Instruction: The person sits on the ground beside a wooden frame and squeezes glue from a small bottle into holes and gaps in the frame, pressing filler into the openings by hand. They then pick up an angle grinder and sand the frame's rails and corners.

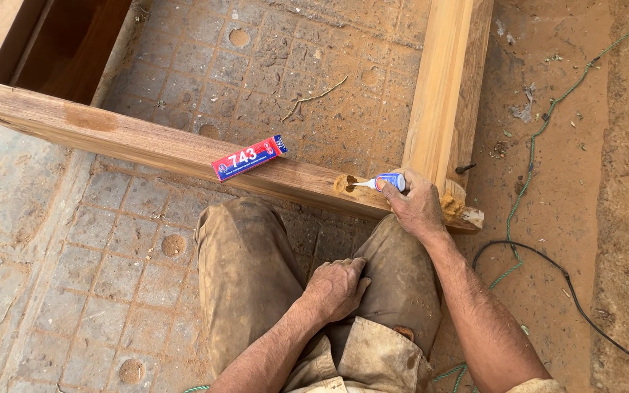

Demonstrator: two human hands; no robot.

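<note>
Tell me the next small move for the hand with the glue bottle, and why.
Probably squeeze gently: the right hand holds the small glue bottle with its nozzle at the filled patch on the wooden beam; the left hand rests idle.

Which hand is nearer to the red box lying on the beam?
The right hand is somewhat nearer. It holds a small glue bottle on the same beam, to the right of the red box. The left hand rests on the knee, below and right of the box.
</note>
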